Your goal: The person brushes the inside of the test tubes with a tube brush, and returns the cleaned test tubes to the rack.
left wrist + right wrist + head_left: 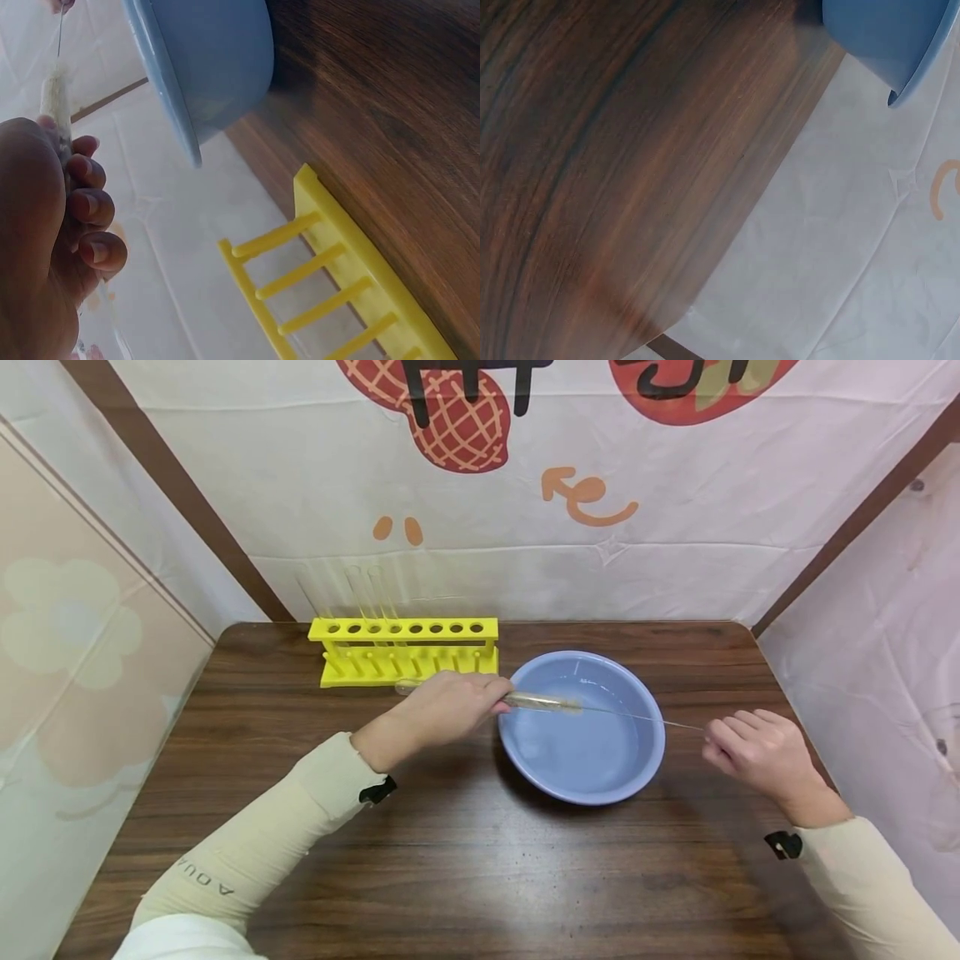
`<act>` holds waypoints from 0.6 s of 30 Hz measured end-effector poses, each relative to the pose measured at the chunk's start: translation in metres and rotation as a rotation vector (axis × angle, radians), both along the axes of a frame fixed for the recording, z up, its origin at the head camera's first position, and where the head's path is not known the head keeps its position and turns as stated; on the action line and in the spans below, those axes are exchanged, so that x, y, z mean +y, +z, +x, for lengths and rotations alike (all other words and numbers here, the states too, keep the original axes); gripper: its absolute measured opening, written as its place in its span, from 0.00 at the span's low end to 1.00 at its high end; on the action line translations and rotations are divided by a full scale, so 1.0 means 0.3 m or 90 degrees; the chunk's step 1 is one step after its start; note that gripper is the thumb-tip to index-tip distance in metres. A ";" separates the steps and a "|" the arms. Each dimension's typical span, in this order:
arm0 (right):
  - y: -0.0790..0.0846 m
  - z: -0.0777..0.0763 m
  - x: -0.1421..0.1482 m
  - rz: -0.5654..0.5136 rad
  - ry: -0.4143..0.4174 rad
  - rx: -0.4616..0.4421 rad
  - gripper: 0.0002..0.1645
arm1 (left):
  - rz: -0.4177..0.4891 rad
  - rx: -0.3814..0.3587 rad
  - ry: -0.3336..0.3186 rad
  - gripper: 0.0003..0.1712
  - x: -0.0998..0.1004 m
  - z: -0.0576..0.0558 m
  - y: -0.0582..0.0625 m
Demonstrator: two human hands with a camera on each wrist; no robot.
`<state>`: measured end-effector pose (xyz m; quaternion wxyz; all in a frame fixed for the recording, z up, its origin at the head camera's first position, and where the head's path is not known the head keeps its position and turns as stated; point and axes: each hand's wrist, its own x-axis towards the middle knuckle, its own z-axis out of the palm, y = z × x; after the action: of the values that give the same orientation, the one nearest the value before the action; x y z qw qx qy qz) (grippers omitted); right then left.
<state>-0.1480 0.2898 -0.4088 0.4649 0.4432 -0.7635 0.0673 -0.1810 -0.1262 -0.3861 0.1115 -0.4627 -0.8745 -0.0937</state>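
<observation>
My left hand [453, 706] grips a glass test tube [525, 699] held almost level, its rounded end sticking out past the hand on the left. Pale bristles of a test tube brush [573, 705] fill the tube's mouth and poke out of it, over the blue basin [588, 798]. The brush's thin wire handle runs right, across the basin's rim, into the curled fingers of my right hand [761, 756]. In the left wrist view, fingers [90, 206] wrap the tube below the bristles. The right wrist view does not show the right hand.
Behind the left hand stands a yellow test tube rack [375, 675] with several clear tubes [378, 592] upright in its left part. Water lies in the basin. The wooden table [480, 868] ends at a printed white cloth [675, 581] at the back.
</observation>
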 end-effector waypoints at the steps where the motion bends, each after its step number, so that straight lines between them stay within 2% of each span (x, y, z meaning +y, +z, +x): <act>1: 0.001 0.002 0.004 0.003 0.001 -0.004 0.14 | -0.001 -0.001 -0.002 0.09 -0.001 0.000 -0.001; 8: 0.011 0.003 0.022 0.001 0.011 -0.029 0.15 | 0.001 -0.003 -0.004 0.10 -0.009 -0.005 -0.008; 18: -0.003 -0.006 0.059 0.009 0.004 -0.023 0.15 | -0.006 -0.024 -0.001 0.11 -0.013 -0.002 -0.005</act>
<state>-0.1496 0.3074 -0.4098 0.4478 0.4474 -0.7709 0.0708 -0.1817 -0.1301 -0.3875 0.0930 -0.4619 -0.8766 -0.0984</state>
